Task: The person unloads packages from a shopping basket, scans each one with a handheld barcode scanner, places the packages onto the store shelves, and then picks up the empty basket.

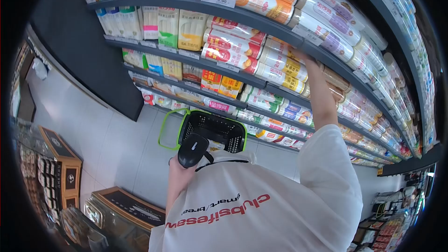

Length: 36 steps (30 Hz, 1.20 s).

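Note:
My left hand (179,173) is wrapped round a black handheld scanner (193,150), held low in front of my white shirt. Just beyond it, a black shopping basket (213,125) with a green rim and handle is partly covered by the scanner. My right hand (302,56) reaches into a middle shelf, under the edge of the shelf above. Its fingers are hidden among round noodle packs, so their grip does not show. Beside it lie yellow-and-white noodle packs (282,71) and, further left, red-and-white noodle packs (231,52).
Curved dark shelves (261,16) hold several rows of packaged noodles, with price labels (218,0) along their edges. Wooden-framed display stands (60,158) stand at lower left on the pale tiled floor (114,144). More stocked shelving (392,219) appears at lower right.

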### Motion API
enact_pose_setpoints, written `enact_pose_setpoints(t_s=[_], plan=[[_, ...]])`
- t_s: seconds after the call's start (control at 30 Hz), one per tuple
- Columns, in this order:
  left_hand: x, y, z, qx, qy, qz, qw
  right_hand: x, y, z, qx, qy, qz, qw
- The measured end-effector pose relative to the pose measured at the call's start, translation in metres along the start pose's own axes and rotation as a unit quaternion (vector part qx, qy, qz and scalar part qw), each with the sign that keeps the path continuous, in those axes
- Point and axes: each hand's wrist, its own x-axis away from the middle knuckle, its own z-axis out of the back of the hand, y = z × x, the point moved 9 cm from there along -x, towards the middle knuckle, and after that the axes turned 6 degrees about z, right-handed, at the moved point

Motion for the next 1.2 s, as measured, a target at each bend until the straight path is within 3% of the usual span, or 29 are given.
enact_pose_setpoints(t_s=[0.1,0.2,0.3,0.37,0.47,0.7,0.83,0.97,1.03,1.1,1.2], plan=[[-0.002,-0.006,0.001,0.024,0.036,-0.012,0.999,-0.023,0.033,-0.065,-0.068,0.128,-0.009,0.989],[0.001,-0.018,0.0,0.028,0.043,0.014,0.999,-0.004,0.015,-0.06,-0.073,-0.001,-0.082,0.994],[-0.001,-0.022,-0.001,0.019,0.031,0.043,0.998,-0.011,0.01,-0.058,-0.078,-0.031,-0.053,0.995],[-0.007,-0.024,-0.001,0.015,0.029,0.048,0.998,-0.036,0.0,-0.054,-0.106,0.026,0.068,0.992],[-0.012,-0.026,-0.001,0.01,0.02,0.061,0.998,-0.056,-0.036,-0.034,-0.078,0.072,0.139,0.985],[-0.019,-0.029,0.002,0.028,-0.002,0.096,0.995,-0.089,-0.048,-0.018,-0.047,0.068,0.182,0.98],[-0.012,-0.045,0.016,0.008,0.025,0.173,0.985,-0.105,-0.041,-0.014,-0.045,0.034,0.198,0.979],[0.01,-0.061,0.04,-0.016,0.15,0.222,0.963,-0.127,-0.034,-0.01,-0.037,-0.002,0.214,0.976],[0.032,-0.104,0.045,0.004,0.192,0.299,0.935,-0.128,-0.027,-0.009,-0.032,-0.018,0.212,0.977],[0.031,-0.119,0.04,0.039,0.141,0.32,0.936,-0.125,-0.02,-0.011,-0.031,-0.028,0.206,0.978],[0.03,-0.126,0.037,-0.007,0.16,0.341,0.926,-0.12,-0.019,-0.022,-0.044,-0.041,0.196,0.979]])
